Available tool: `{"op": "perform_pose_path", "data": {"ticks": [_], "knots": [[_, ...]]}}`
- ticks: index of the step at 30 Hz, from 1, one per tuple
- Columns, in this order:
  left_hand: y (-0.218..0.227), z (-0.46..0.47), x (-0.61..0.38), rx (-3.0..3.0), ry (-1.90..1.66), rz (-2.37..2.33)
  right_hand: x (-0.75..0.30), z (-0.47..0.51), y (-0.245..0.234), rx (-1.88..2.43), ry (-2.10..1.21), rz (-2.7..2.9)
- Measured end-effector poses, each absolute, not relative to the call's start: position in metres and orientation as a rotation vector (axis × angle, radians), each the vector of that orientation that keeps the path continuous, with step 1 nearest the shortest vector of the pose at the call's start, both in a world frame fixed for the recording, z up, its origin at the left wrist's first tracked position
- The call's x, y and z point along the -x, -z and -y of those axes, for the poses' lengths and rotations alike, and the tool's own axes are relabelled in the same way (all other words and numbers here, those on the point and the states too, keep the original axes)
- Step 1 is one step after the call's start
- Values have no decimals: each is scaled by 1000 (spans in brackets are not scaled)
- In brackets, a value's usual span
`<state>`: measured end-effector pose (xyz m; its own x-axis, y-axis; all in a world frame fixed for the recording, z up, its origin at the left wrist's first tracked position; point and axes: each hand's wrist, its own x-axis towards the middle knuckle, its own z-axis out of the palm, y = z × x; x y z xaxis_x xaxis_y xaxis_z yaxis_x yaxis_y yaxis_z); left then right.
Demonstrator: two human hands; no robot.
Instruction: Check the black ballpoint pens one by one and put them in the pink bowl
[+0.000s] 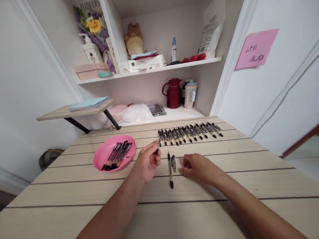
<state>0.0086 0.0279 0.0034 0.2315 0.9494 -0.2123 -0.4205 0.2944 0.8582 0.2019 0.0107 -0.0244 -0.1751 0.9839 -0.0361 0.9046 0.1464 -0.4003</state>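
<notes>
My left hand pinches a slim dark pen, its clear upper part slanting up past the fingertips. On the wooden table between the hands lies an uncapped pen, with a black-and-silver pen cap just to its right. My right hand rests low over the table right of that cap, fingers curled together; what they hold, if anything, is hidden. Beyond the hands, several pens and caps lie side by side in a long row. To the left, a pink bowl contains several capped pens.
A small raised wooden shelf with paper pads stands at the back left. Behind the table, a white cabinet holds a red jug, a speckled cup and a plastic bag. A pink note sticks to the right wall.
</notes>
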Motion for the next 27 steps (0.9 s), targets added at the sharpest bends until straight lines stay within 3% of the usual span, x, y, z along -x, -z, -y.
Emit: {"op": "perform_pose_path", "data": {"ticks": [8, 17, 27], "knots": [[-3, -24, -6, -702, -982, -761, -196, -7, 29, 1642, -604, 2248], [9, -4, -26, -1158, -643, -824, -225, -26, 14, 1049, -1105, 933], [8, 3, -31, -1248, -566, -861, -224, -21, 8, 877, -1239, 866]]}}
